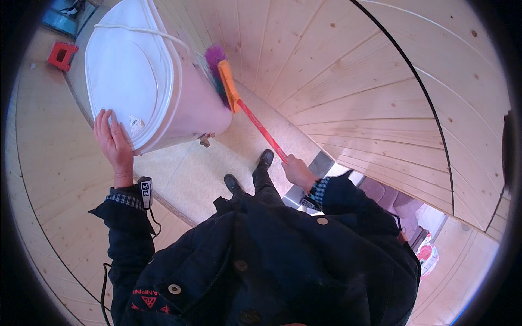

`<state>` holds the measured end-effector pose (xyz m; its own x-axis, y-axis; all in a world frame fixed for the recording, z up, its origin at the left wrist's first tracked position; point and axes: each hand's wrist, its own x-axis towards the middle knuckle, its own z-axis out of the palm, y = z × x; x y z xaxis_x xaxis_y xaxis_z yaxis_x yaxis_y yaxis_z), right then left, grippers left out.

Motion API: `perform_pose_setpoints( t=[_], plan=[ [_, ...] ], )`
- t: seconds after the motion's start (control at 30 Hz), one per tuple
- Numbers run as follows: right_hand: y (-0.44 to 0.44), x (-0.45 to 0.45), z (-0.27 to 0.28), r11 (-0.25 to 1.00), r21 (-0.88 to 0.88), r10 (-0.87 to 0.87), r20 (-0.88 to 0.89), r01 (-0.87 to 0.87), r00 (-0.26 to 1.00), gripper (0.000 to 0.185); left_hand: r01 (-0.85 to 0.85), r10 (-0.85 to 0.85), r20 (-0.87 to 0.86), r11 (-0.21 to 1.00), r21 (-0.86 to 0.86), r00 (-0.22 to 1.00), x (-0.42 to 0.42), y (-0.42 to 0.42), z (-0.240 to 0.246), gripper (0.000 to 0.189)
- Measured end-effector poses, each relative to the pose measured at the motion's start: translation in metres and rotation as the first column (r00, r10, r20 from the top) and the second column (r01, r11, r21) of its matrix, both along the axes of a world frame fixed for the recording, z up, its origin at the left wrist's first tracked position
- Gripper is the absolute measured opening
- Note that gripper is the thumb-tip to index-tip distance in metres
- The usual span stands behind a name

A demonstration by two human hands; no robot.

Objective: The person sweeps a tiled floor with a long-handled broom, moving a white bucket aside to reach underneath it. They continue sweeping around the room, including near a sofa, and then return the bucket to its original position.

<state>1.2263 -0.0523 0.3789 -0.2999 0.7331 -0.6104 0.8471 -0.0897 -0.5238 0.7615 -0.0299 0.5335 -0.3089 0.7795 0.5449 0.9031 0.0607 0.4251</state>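
Observation:
My right hand (299,172) is closed around the red handle of a broom (264,132). An orange head with purple and green bristles tops the broom, pressed in between a large white plastic barrel (200,93) and the wood-panelled wall. My left hand (113,142) lies with its fingers spread on the near edge of the barrel's white lid (118,69). A pale cord runs across that lid. Low on the barrel's side is a small tap or fitting (205,139), too small to tell exactly.
Wood-plank walls (367,81) rise on both sides of a narrow tiled floor (179,183). A red plastic object (62,56) stands beyond the barrel at upper left, near a blue-green container (60,21). Brownish slippers or cushions (379,193) lie past the wall's end at right.

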Motion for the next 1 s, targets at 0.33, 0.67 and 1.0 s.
perform_pose_setpoints(
  t=[0.33, 0.67, 1.0],
  plan=[
    [0.058, -0.074, -0.019, 0.987, 0.158, -0.030, -0.064, 0.039, 0.997, 0.026, -0.002, 0.001, -0.035, 1.000, -0.026, 0.999, -0.006, 0.000, -0.003, 0.033],
    [0.042, -0.067, -0.087, 0.985, 0.154, 0.093, -0.076, -0.081, 0.993, 0.016, 0.029, -0.029, 0.000, 1.000, 0.000, 1.000, -0.012, -0.001, -0.008, 0.032],
    [0.031, -0.016, -0.010, 0.991, 0.127, -0.025, -0.040, 0.030, 0.999, 0.023, -0.020, 0.020, -0.005, 1.000, 0.004, 1.000, -0.003, 0.000, -0.004, 0.033]
  ],
)
